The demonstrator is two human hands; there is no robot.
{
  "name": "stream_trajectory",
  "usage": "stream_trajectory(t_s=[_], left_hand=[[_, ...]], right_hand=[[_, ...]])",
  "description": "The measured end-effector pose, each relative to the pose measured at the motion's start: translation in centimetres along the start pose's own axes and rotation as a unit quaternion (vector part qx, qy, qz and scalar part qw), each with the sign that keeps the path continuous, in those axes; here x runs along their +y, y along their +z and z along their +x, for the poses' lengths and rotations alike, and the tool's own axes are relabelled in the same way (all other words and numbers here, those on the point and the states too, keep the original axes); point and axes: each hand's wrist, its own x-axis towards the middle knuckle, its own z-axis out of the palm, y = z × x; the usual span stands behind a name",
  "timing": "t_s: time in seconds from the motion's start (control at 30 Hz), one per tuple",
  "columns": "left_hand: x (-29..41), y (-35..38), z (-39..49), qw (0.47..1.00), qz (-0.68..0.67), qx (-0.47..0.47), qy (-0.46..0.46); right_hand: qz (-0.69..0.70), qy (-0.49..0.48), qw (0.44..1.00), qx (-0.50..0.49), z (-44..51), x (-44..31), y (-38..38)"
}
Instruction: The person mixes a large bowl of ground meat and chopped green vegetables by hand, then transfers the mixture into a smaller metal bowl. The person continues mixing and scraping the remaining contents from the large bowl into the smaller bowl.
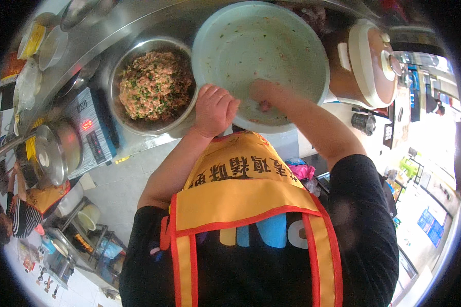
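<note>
A large pale green plastic basin point(261, 27) stands before me, its inside smeared with bits of meat and herbs. My right hand point(267, 94) is down in the basin near its lower wall, blurred, with a small pinkish bit by the fingers; whether it grips this is unclear. My left hand point(216, 111) has its fingers curled at the basin's near left rim, close to the steel bowl. That stainless steel bowl point(117, 109) touches or nearly touches the basin's left side and holds a mound of minced meat point(153, 86) mixed with chopped green herbs.
A digital scale point(94, 126) and a lidded steel pot point(57, 153) stand left of the bowl. A brown and cream lidded cooker point(368, 65) is right of the basin. Plastic tubs point(53, 48) sit at upper left. Another person in a striped top point(25, 220) is at far left.
</note>
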Motion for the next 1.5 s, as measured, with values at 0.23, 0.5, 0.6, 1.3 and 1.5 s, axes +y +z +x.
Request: stream_trajectory(t_s=[0.23,0.5,0.6,1.3,1.5], left_hand=[[0.6,-0.2,0.7,0.998,-0.044,0.048,-0.01],[-0.2,-0.7,-0.2,0.985,-0.141,0.07,-0.071],[-0.5,-1.1,0.4,0.98,-0.167,0.074,-0.081],[-0.6,-0.5,1.4,0.99,-0.077,0.103,-0.06],[0.5,-1.9,0.8,0.971,-0.147,0.136,-0.131]], right_hand=[[0.102,-0.075,0.984,-0.121,4.3,-7.2,-0.6],[0.416,-0.113,0.901,-0.053,-1.0,-2.4,-8.1],[-0.455,-0.177,0.872,0.034,0.4,1.4,-10.9],[0.174,-0.448,0.875,0.059,6.3,-10.1,-5.8],[0.361,-0.375,0.853,-0.031,-3.2,-15.4,-9.6]])
